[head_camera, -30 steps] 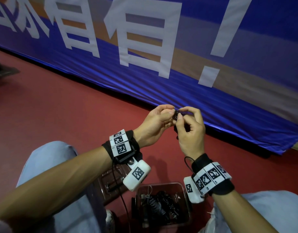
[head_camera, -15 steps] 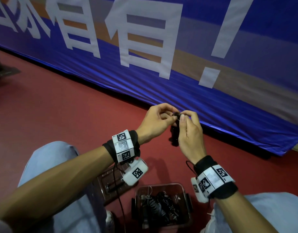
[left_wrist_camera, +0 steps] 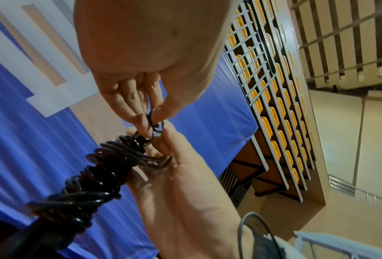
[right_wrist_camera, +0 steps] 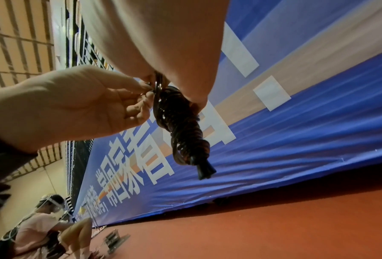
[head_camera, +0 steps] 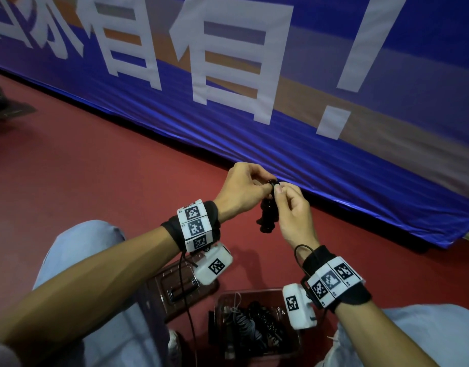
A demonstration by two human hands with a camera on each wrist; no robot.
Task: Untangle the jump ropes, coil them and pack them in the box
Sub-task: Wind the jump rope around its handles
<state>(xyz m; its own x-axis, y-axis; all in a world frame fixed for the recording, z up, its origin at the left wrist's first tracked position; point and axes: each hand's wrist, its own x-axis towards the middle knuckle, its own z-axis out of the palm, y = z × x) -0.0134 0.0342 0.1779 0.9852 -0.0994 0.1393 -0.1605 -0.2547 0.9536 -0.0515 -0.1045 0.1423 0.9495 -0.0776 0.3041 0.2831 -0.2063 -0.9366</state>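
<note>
A black jump rope (head_camera: 267,213) (left_wrist_camera: 92,180) (right_wrist_camera: 181,129), wound in tight coils round its handles, hangs between my hands above the red floor. My left hand (head_camera: 244,186) (right_wrist_camera: 92,105) pinches the thin cord end at the top of the bundle. My right hand (head_camera: 289,205) (left_wrist_camera: 172,166) pinches the same top end from the other side, fingers beside the coils. The handle tip (right_wrist_camera: 204,170) points down. Below, between my knees, a clear plastic box (head_camera: 294,345) holds other coiled ropes (head_camera: 257,327).
The box lid (head_camera: 180,284) lies on the floor left of the box. A blue banner (head_camera: 334,160) runs along the far side of the red floor. Another person (right_wrist_camera: 41,227) sits far off in the right wrist view. My knees flank the box.
Both hands have sunk a little and drawn closer together at the bundle's top. More of the coiled rope now hangs visible below the fingers.
</note>
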